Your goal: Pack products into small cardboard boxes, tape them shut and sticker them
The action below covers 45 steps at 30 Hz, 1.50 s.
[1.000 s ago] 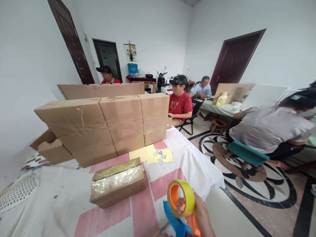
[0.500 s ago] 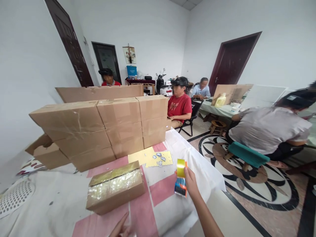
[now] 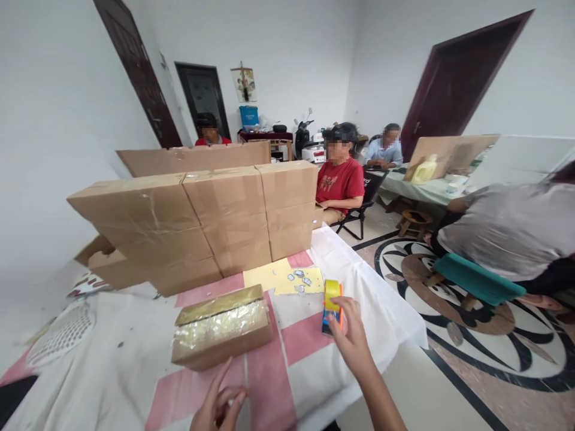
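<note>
In the head view, a tape dispenser (image 3: 331, 297) with a yellow roll and a blue-and-orange body rests on the table's right part. My right hand (image 3: 351, 332) is beside it, thumb and fingers apart, the thumb overlapping its lower end; whether they touch is unclear. A closed cardboard box (image 3: 224, 335), with shiny tape over its top, lies in front of me. Just below its near edge is my left hand (image 3: 220, 398), index finger stretched towards the box and the other fingers loosely bent, with nothing visible in it.
Stacked cardboard boxes (image 3: 202, 221) form a wall across the table's far side. Small grey pieces (image 3: 300, 276) lie on a yellow sheet (image 3: 265, 276). A person in a red shirt (image 3: 340, 185) sits beyond; another person (image 3: 512, 221) bends forward at right.
My right hand's fingers have loosened from around the tape dispenser, which now looks more upright. My left hand has come further into view beneath the box. The whole view has shifted slightly.
</note>
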### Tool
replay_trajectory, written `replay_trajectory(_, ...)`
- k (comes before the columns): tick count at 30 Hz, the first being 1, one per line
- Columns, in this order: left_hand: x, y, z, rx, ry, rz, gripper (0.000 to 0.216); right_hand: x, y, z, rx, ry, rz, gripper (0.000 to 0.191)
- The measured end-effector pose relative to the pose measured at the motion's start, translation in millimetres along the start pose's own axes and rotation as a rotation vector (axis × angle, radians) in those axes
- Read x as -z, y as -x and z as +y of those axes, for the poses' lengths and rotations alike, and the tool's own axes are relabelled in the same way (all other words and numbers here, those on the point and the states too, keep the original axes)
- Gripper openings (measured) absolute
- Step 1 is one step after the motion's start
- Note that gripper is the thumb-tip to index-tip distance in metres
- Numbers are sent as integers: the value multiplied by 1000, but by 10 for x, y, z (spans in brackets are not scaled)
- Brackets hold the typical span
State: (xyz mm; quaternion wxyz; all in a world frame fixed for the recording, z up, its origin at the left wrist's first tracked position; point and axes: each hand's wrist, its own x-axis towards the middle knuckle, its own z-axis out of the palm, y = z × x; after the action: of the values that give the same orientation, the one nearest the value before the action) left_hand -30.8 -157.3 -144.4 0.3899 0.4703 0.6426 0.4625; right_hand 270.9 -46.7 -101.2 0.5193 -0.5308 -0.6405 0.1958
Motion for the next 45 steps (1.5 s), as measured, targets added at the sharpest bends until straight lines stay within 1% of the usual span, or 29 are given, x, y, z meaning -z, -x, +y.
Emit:
replay_trajectory(1, -22, -18, 70, -27, 1, -31, 77, -48, 43, -187, 44, -29, -125, 25)
replay_trajectory(3, -63, -51, 223, -106, -36, -111, 68, -185, 98, -510, 112, -82, -330, 23)
replay_trajectory(6, -90, -101, 404, -243, -162, -210, 55, -402, 119, -806, 178, -144, -552, 25)
replay_trajectory(8, -80, -120, 454, -385, -287, -193, 49, -490, 113, -909, 218, -136, -661, 20)
replay_trajectory(10, -54, -115, 453, -533, -419, -115, 45, -515, 103, -987, 269, -78, -734, 14)
replay_trajectory(11, -39, -106, 442, -588, -471, -74, 44, -511, 98, -1024, 302, -42, -763, 12)
replay_trajectory(13, -12, -81, 417, -627, -518, -29, 45, -500, 90, -1092, 378, 16, -800, 13)
replay_trajectory(15, 4, -58, 412, -602, -500, -35, 44, -513, 82, -1139, 455, 55, -813, 11)
replay_trajectory(16, 6, -50, 421, -565, -472, -47, 44, -531, 74, -1152, 486, 68, -811, 10)
replay_trajectory(17, 6, -45, 438, -503, -433, -64, 45, -555, 60, -1158, 511, 80, -804, 12)
replay_trajectory(19, 10, -49, 486, -329, -339, -103, 51, -604, 4, -1158, 541, 96, -778, 18)
replay_trajectory(21, 35, -78, 531, -160, -281, -158, 59, -625, -109, -1160, 531, 47, -715, 18)
replay_trajectory(22, 60, -104, 547, -115, -284, -179, 61, -621, -188, -1168, 509, -5, -667, 17)
replay_trajectory(23, 95, -140, 559, -107, -310, -175, 59, -608, -281, -1183, 478, -66, -611, 17)
replay_trajectory(24, 137, -186, 568, -143, -352, -135, 54, -590, -384, -1204, 443, -126, -566, 16)
replay_trajectory(26, 238, -310, 586, -306, -473, 42, 40, -573, -603, -1264, 381, -219, -540, 17)
replay_trajectory(28, 339, -463, 608, -484, -621, 218, 39, -628, -813, -1328, 339, -289, -626, 22)
replay_trajectory(29, 383, -542, 619, -538, -701, 259, 46, -698, -904, -1353, 325, -318, -698, 24)
replay_trajectory(31, 449, -683, 627, -574, -831, 275, 67, -920, -1043, -1373, 319, -326, -829, 26)
replay_trajectory(33, 482, -774, 609, -602, -910, 290, 83, -1210, -1114, -1345, 338, -216, -904, 22)
replay_trajectory(34, 487, -798, 591, -629, -939, 303, 85, -1357, -1124, -1316, 351, -128, -921, 20)
replay_trajectory(35, 485, -808, 568, -658, -966, 308, 82, -1491, -1120, -1281, 366, -30, -931, 19)
replay_trajectory(37, 467, -799, 516, -693, -1007, 283, 69, -1701, -1080, -1209, 413, 136, -932, 18)
replay_trajectory(39, 441, -774, 465, -689, -1018, 254, 58, -1822, -1029, -1150, 471, 226, -919, 18)
replay_trajectory(41, 414, -745, 424, -679, -1005, 234, 56, -1881, -1009, -1104, 492, 284, -866, 14)
replay_trajectory(42, 401, -731, 410, -675, -993, 222, 56, -1897, -1022, -1081, 473, 316, -811, 21)
replay_trajectory(43, 386, -718, 400, -668, -980, 208, 56, -1907, -1051, -1053, 435, 352, -740, 35)
replay_trajectory(44, 372, -707, 395, -660, -966, 196, 55, -1909, -1095, -1014, 384, 384, -654, 47)
replay_trajectory(45, 357, -696, 395, -650, -952, 192, 51, -1901, -1145, -962, 327, 402, -571, 54)
